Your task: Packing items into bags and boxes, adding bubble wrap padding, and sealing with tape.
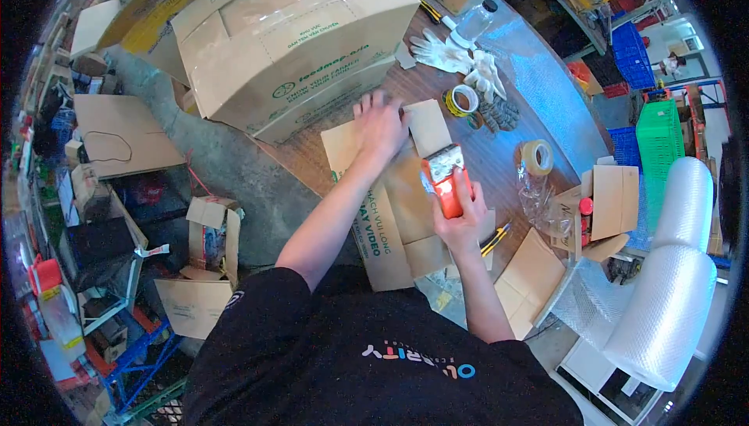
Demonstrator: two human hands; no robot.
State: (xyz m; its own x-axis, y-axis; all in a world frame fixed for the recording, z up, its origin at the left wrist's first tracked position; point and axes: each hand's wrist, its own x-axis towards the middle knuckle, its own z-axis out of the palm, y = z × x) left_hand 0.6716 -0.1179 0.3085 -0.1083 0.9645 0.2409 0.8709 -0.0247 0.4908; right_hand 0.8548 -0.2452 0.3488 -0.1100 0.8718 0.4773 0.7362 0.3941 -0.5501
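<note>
A flattened cardboard piece (418,209) with green printing lies on the wooden table before me, overhanging its near edge. My left hand (380,122) rests over its far part, palm down with fingers apart and slightly blurred. Beyond those fingers stands a large taped cardboard box (292,45). My right hand (462,212) grips an orange-red hand-held object (449,183) with a wide whitish, mottled end; its exact kind is unclear. That end is close to a small cardboard flap (430,127), and I cannot tell whether they touch.
Right of the cardboard lie yellow-black tape (462,100), work gloves (447,54), clear tape (536,158) and a yellow-black utility knife (496,239). A clear bottle (474,22) stands farther back. Bubble-wrap rolls (661,315) and an open carton (611,201) are at right.
</note>
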